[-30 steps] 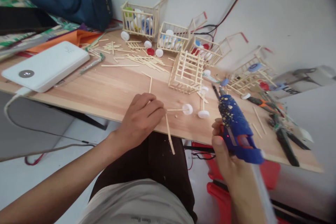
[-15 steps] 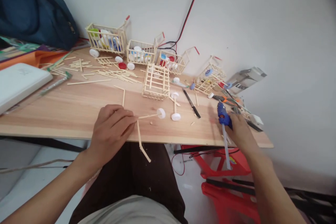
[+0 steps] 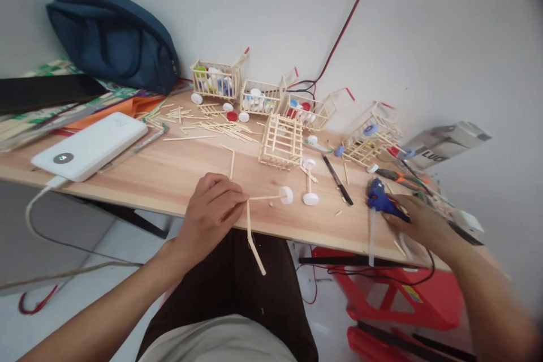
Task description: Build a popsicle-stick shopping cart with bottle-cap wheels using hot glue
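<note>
Pale wood-grain tabletop [image 3: 178,167] spreads before me, with a boxy openwork basket of thin cream sticks [image 3: 280,142] around its middle. Nearest, in front of that basket and to its left, my left hand [image 3: 216,201] has its fingertips pinched closed on a frame of slim wooden sticks [image 3: 265,198]; one stick ends at a round white wheel [image 3: 286,195], and another, bent, slants past the table edge. Well right of the basket, my right hand [image 3: 418,218] is curled around a blue plastic glue gun [image 3: 379,198], low at the tabletop; how tightly, I cannot tell. Between basket and gun lie a wooden axle with two white wheels [image 3: 310,182] and a slim black pen [image 3: 338,180]. Left of the basket is a loose heap of cut sticks [image 3: 227,130]. Behind it stand small stick-built carts [image 3: 261,103] holding coloured round caps; farther left, a dark blue fabric bag [image 3: 114,39].
</note>
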`<state>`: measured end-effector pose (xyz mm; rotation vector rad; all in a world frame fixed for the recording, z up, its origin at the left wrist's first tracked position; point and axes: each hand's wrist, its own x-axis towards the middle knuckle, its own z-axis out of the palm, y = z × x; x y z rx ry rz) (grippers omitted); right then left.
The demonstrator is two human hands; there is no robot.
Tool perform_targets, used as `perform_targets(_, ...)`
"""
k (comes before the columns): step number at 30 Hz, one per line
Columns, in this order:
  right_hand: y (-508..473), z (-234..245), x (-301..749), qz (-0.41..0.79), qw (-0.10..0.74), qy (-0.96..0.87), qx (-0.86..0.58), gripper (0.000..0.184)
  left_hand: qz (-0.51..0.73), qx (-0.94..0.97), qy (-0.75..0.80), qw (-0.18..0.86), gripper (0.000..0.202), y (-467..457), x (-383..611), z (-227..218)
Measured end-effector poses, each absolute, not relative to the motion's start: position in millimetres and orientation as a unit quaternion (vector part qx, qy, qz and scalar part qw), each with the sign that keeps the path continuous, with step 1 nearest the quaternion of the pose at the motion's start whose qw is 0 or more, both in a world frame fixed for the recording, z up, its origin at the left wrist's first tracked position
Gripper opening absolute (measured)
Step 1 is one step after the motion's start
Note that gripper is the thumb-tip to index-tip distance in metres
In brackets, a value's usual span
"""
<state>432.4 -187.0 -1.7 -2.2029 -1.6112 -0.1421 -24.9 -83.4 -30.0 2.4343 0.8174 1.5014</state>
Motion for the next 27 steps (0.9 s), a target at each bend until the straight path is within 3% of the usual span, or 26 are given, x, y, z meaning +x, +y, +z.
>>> perform_targets(3, -190.7, 20.5, 418.6, -0.053, 0.149, -0.612, -0.775, 0.034, 0.508, 0.807, 0.283, 0.101, 0.008, -85.6, -32.1, -30.7)
perform_targets(6, -186.5, 40.0, 372.3, -0.113, 0.156, -0.582, -0.79, 0.044, 0.515, 0.803, 0.281, 0.105, 0.01, -89.7, -42.7, -28.9)
perform_targets(10, -152.7, 42.1, 265.6, 0.09, 0.231, -0.651, -0.717, 0.036, 0.53, 0.794, 0.286, 0.08, 0.013, -97.1, -60.3, -19.8)
perform_targets(14, -104.6, 26.4, 182.4, 0.157, 0.246, -0.704, -0.648, 0.027, 0.537, 0.786, 0.3, 0.061, 0.013, -99.2, -75.1, -17.4)
perform_targets(23, -97.1, 10.2, 181.7, 0.053, 0.148, -0.8, -0.579, 0.015, 0.552, 0.756, 0.346, 0.066, 0.011, -93.4, -84.7, -28.8)
perform_targets(27, -108.6, -0.7, 195.7, 0.002, 0.145, -0.831, -0.536, 0.016, 0.572, 0.723, 0.381, 0.072, 0.014, -88.8, -96.8, -19.0)
